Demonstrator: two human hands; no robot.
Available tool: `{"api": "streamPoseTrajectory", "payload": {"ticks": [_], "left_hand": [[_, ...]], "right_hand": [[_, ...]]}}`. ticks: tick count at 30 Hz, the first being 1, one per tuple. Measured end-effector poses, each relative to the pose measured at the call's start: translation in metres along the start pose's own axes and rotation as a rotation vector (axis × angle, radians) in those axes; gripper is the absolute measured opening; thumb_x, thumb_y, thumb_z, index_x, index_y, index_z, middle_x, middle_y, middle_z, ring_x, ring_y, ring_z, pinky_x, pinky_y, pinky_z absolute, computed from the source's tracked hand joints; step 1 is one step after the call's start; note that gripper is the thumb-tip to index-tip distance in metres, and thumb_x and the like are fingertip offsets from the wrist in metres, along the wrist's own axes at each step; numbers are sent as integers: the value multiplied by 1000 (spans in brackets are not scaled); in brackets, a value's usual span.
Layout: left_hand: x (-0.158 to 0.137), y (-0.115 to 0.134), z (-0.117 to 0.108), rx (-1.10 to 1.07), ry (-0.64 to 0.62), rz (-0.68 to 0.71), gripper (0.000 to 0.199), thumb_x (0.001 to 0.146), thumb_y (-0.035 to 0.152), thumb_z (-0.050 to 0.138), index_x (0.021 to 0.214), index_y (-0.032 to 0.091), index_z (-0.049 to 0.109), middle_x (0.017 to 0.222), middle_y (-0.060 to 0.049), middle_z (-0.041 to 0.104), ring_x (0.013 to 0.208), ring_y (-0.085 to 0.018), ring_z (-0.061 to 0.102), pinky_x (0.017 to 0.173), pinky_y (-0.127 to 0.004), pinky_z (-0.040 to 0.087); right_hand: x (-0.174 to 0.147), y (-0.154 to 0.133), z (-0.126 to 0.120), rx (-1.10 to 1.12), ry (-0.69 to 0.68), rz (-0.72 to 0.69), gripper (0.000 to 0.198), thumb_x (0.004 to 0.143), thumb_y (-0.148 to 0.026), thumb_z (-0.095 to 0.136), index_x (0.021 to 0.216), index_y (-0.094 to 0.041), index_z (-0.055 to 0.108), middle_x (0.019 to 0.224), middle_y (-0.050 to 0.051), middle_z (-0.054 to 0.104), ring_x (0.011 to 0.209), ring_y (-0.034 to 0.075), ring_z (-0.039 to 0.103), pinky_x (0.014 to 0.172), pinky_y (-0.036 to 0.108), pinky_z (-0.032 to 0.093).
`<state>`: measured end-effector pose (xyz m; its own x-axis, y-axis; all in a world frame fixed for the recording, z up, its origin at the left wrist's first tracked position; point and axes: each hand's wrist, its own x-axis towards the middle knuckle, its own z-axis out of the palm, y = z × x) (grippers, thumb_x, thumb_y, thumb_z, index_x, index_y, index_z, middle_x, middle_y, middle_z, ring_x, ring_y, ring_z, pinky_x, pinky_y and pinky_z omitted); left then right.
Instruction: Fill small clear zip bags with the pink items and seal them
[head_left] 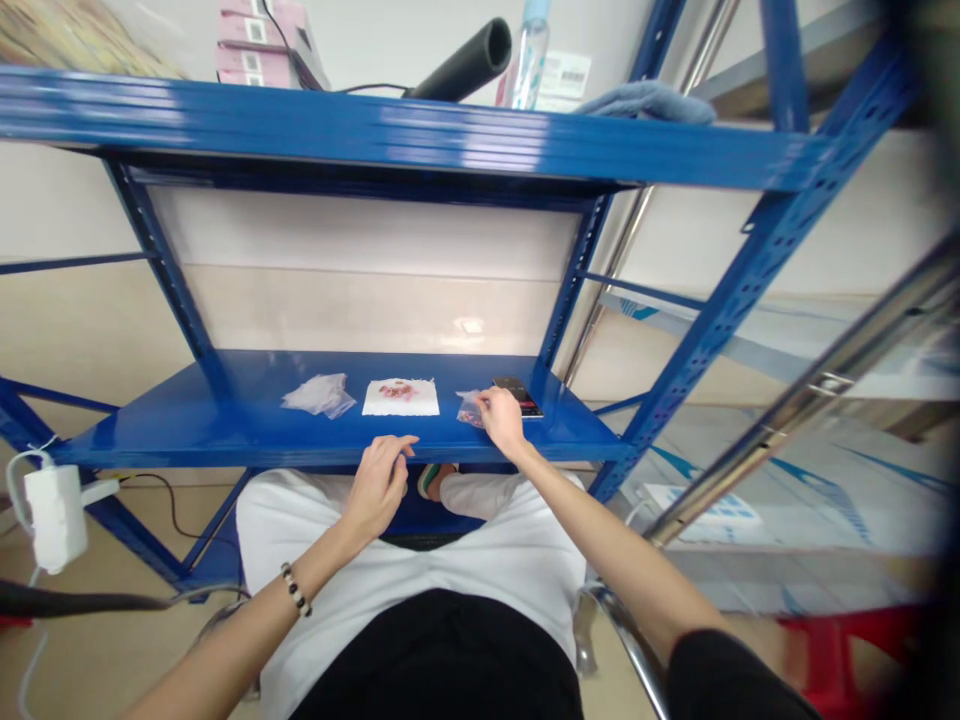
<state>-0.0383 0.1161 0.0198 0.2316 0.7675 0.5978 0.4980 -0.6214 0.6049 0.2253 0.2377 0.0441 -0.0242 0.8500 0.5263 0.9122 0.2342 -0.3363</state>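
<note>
My right hand (502, 418) pinches the edge of a small clear plastic bag (469, 410) with tiny reddish bits in it, at the right of the blue shelf (247, 430). Just behind that hand lies a dark phone (529, 402). My left hand (381, 482) hovers over the shelf's front edge, fingers loosely spread, holding nothing. Beyond it, a white sheet (427, 402) carries a small heap of reddish bits (397, 390), too small to name. Farther left, several clear plastic bags (319, 395) lie in a loose pile.
An upper blue shelf beam (360, 130) crosses above, bearing pink boxes (259, 45), a black tube (465, 65), a clear bottle (531, 60) and a blue-grey cloth (649, 102). Blue uprights frame both sides. A white power strip (56, 518) hangs at left.
</note>
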Motion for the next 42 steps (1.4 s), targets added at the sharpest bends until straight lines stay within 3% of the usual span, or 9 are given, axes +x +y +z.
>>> {"api": "streamPoseTrajectory", "payload": {"ticks": [6, 10, 16, 21, 26, 28, 32, 35, 42], "left_hand": [[-28, 6, 17, -541, -125, -290, 44, 99, 42, 40, 138, 23, 46, 121, -12, 62, 111, -23, 58, 98, -39, 44], [-22, 0, 28, -934, -231, -387, 56, 95, 55, 42, 140, 22, 45, 136, -16, 55, 118, -28, 57, 88, -39, 51], [-33, -6, 30, -873, -139, -433, 47, 84, 44, 67, 121, 16, 62, 129, -16, 62, 118, -28, 59, 92, -36, 50], [-29, -22, 25, -868, -235, -491, 57, 84, 46, 67, 129, 15, 51, 111, -17, 70, 91, -25, 71, 77, -36, 56], [-26, -26, 29, -847, -389, -517, 77, 82, 45, 69, 145, 21, 31, 89, -11, 74, 74, -22, 73, 62, -28, 55], [-27, -25, 29, -823, -408, -549, 77, 80, 43, 72, 143, 20, 34, 83, -9, 74, 66, -21, 72, 55, -25, 54], [-21, -29, 19, -751, -333, -608, 54, 72, 42, 78, 114, 14, 61, 69, -6, 72, 48, -16, 64, 47, -24, 50], [-15, -34, 11, -766, -236, -643, 45, 67, 39, 82, 101, 12, 67, 69, -6, 72, 51, -14, 63, 51, -23, 49], [-14, -37, 8, -1052, 24, -712, 32, 71, 35, 81, 90, 12, 69, 69, -2, 65, 56, -7, 55, 56, -20, 45]], "right_hand": [[-37, -50, -32, 189, 175, -209, 28, 98, -32, 46, 94, -21, 72, 94, 9, 67, 93, 24, 57, 87, 36, 43], [-105, -94, -26, 342, 8, -322, 23, 97, -29, 48, 99, -26, 71, 94, 8, 67, 91, 24, 58, 86, 38, 45], [-152, -100, -6, 459, -185, -369, 28, 96, -21, 45, 112, -27, 67, 104, 10, 65, 100, 25, 57, 90, 42, 46], [-131, -77, 1, 605, -173, -212, 30, 93, -28, 54, 121, -25, 62, 102, 9, 63, 97, 23, 59, 87, 37, 47], [-122, -69, 19, 809, -394, -32, 19, 82, -38, 67, 80, -20, 71, 82, 4, 67, 73, 17, 59, 67, 29, 45], [-124, -68, 24, 928, -432, 58, 23, 80, -41, 69, 74, -19, 69, 78, 4, 67, 71, 17, 58, 66, 29, 44], [-126, -66, 24, 1141, -494, 274, 29, 74, -47, 73, 76, -18, 68, 71, 2, 64, 63, 15, 54, 60, 27, 42], [-122, -63, 17, 1211, -486, 387, 30, 71, -46, 76, 80, -19, 67, 70, 1, 63, 62, 13, 53, 56, 24, 41], [-115, -60, 6, 1301, -609, 370, 28, 75, -42, 76, 86, -18, 66, 69, 0, 64, 57, 10, 52, 56, 22, 39]]}}
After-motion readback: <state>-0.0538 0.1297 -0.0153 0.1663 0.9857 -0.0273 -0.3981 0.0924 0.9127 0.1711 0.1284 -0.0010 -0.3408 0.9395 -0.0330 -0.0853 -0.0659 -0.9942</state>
